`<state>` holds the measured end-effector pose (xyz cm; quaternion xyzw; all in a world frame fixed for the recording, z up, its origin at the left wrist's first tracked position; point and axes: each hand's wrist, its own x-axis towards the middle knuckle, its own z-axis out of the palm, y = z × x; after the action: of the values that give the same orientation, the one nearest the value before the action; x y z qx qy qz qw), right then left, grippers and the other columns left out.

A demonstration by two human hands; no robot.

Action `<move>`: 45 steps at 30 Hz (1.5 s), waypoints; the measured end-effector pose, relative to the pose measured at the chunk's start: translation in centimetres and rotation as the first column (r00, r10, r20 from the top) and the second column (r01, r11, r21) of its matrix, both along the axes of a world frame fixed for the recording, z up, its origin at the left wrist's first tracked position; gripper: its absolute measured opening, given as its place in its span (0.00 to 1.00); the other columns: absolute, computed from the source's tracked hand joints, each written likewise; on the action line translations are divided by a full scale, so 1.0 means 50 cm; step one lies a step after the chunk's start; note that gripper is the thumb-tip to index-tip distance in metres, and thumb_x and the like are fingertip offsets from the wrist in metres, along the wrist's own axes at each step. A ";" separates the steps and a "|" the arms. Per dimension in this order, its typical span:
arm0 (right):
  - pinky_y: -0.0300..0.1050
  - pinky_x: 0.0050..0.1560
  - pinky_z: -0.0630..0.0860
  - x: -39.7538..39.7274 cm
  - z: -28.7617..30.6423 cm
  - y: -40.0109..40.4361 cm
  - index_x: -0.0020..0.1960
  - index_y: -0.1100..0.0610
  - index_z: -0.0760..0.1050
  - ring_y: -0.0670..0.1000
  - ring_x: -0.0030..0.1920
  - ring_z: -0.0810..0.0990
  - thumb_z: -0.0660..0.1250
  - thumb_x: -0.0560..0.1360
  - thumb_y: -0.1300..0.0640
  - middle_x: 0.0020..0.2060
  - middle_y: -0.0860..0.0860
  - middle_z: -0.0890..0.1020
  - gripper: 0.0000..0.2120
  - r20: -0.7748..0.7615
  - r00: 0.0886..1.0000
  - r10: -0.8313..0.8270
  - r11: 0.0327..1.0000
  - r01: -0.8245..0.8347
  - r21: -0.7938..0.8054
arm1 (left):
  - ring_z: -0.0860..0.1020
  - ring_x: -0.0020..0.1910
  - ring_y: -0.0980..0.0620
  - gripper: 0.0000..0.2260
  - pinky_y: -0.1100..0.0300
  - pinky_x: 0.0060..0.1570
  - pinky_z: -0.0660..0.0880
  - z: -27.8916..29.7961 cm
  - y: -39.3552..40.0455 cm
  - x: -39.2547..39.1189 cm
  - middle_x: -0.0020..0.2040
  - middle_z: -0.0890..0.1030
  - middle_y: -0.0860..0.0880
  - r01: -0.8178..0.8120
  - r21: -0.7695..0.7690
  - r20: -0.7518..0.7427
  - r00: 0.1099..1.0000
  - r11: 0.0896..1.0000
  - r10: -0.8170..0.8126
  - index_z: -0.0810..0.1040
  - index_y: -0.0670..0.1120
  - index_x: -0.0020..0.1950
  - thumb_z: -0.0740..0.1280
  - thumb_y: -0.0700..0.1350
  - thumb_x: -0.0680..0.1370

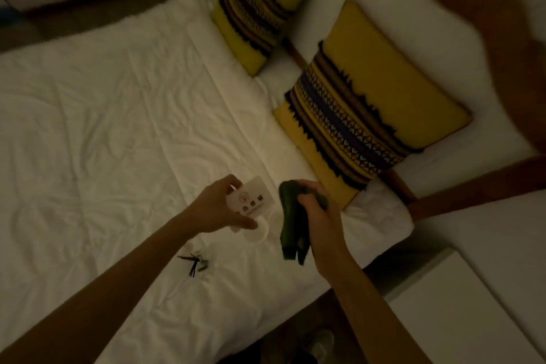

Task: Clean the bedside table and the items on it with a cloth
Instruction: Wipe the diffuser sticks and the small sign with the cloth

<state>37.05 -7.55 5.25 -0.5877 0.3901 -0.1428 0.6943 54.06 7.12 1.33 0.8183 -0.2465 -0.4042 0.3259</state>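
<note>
My left hand (220, 210) holds a small white card or box (251, 198) with dark printed marks, thumb under it and fingers over its top, above the white bed. My right hand (317, 207) grips a dark green cloth (292, 224) that hangs down from the fist, just right of the card. The white bedside table (461, 310) shows at the lower right, beside the bed. Below the card a white cup or lid (257, 235) lies on the duvet. The room is dim.
A white duvet (103, 127) covers the bed. Two yellow patterned cushions (372, 115) (260, 6) lean by white pillows. Small dark items like keys (195, 263) lie on the duvet near my left forearm. A brown wooden headboard (478, 183) runs along the right.
</note>
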 end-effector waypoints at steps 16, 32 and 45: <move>0.47 0.59 0.79 -0.135 0.525 -0.188 0.61 0.49 0.78 0.42 0.58 0.79 0.67 0.79 0.50 0.56 0.42 0.81 0.11 0.479 0.869 -0.121 0.589 0.452 -0.670 | 0.85 0.48 0.48 0.17 0.58 0.41 0.82 0.589 -0.291 -0.305 0.53 0.84 0.40 -0.473 -0.750 -0.567 0.819 0.463 -0.083 0.86 0.44 0.54 0.70 0.38 0.65; 0.44 0.61 0.79 -0.216 0.798 -0.228 0.59 0.60 0.81 0.52 0.60 0.81 0.72 0.75 0.53 0.59 0.54 0.83 0.16 0.702 0.699 0.138 0.145 0.687 -0.712 | 0.85 0.43 0.52 0.35 0.55 0.46 0.82 0.899 -0.404 -0.377 0.42 0.86 0.49 -0.249 -0.919 -0.319 0.925 0.305 -0.205 0.87 0.51 0.42 0.49 0.72 0.77; 0.51 0.52 0.83 -0.164 0.866 -0.251 0.62 0.56 0.81 0.51 0.54 0.83 0.69 0.76 0.50 0.55 0.54 0.84 0.17 0.782 0.624 -0.003 0.315 0.742 -0.591 | 0.86 0.38 0.54 0.35 0.63 0.38 0.81 0.964 -0.384 -0.318 0.38 0.87 0.48 -0.161 -0.950 -0.241 0.925 0.269 -0.295 0.88 0.54 0.40 0.47 0.72 0.75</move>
<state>28.83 -20.10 48.54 -0.6458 0.1161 -0.6931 0.2983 38.14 -12.09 49.52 0.3495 -0.4081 -0.3330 0.7749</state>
